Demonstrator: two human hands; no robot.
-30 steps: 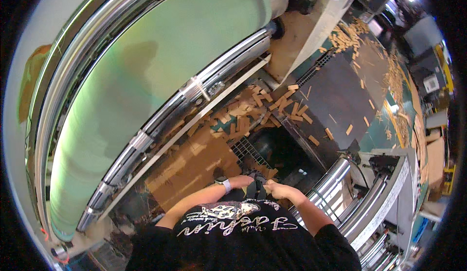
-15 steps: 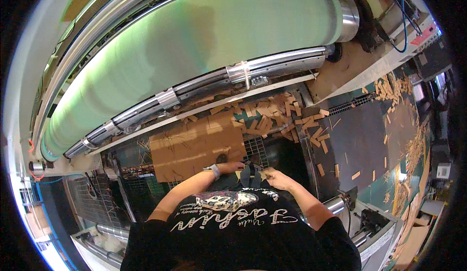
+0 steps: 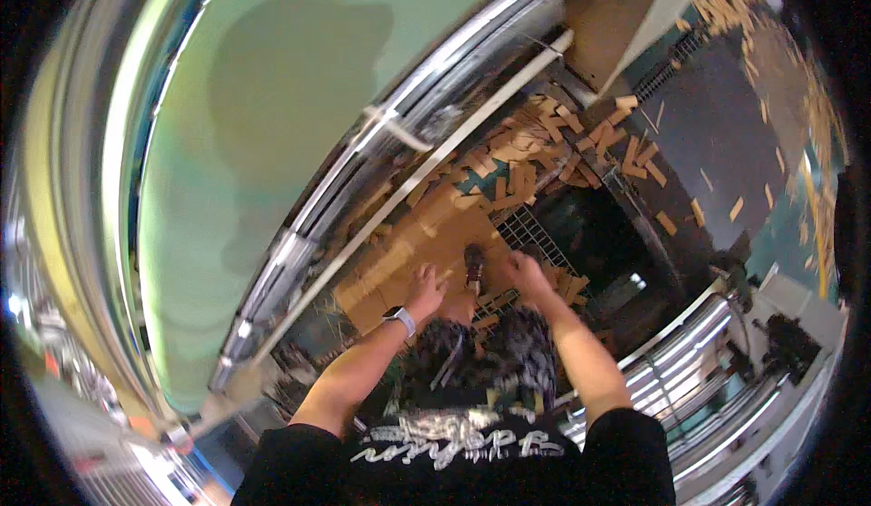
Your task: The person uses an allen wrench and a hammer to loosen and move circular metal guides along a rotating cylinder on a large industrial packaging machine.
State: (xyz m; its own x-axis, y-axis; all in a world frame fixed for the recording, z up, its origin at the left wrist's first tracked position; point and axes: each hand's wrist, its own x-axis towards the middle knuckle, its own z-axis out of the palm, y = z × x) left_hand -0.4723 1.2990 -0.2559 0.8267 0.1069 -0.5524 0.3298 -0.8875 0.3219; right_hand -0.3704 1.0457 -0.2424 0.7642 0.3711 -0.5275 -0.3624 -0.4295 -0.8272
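My left hand (image 3: 425, 292), with a pale-banded watch (image 3: 400, 318) on its wrist, hangs over a large brown cardboard sheet (image 3: 390, 270). Its fingers are apart and hold nothing that I can see. My right hand (image 3: 526, 274) hovers near a metal grating (image 3: 528, 230); motion smears its fingers, which look curled, and whether anything is in them does not show. Between the hands, one dark shoe (image 3: 474, 265) stands on the cardboard. Neither hand touches the machine.
A wide green roller (image 3: 272, 143) fills the upper left, with a shiny metal bar (image 3: 426, 79) along its edge. Cardboard offcuts (image 3: 517, 157) litter the floor and a dark plate (image 3: 717, 134). Metal rollers (image 3: 680, 347) stand at the lower right.
My hands have left the dark straps at my waist, moved apart and reached forward. The view has turned, so the roller and bar now run more steeply. Legs and a shoe have come into sight.
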